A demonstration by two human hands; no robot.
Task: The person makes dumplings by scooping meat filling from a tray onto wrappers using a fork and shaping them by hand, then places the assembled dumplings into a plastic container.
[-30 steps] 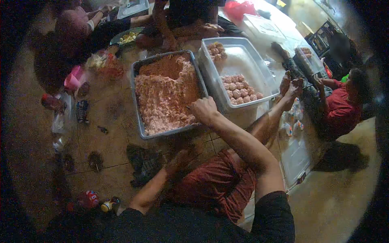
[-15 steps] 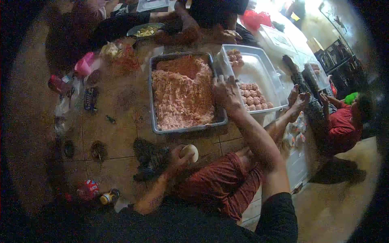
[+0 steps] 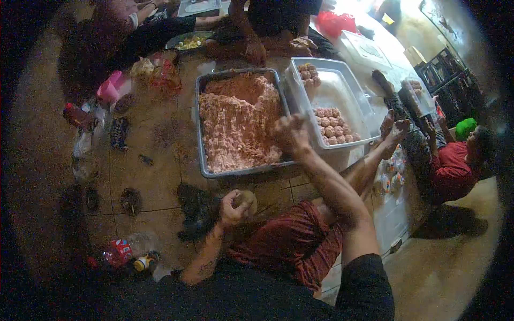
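One left hand [image 3: 231,211] curled around a pale round object [image 3: 249,201], right hand [image 3: 292,135] blurred at the tub [image 3: 235,172] edge, grip unclear

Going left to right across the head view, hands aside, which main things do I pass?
Pink plastic container, grey tub of pinkish mixture, clear tub of rolled balls, person in red shirt.

The tub [image 3: 200,128] holds a mixture [image 3: 235,131]; right of it stands a box [image 3: 342,88], with balls [image 3: 333,127] in its far left corner and near end; the right hand [image 3: 293,134] is at the tub's right rim; the left hand [image 3: 232,210], with a lump [image 3: 248,200], is in front; a bowl [image 3: 169,43] lies behind, leftward
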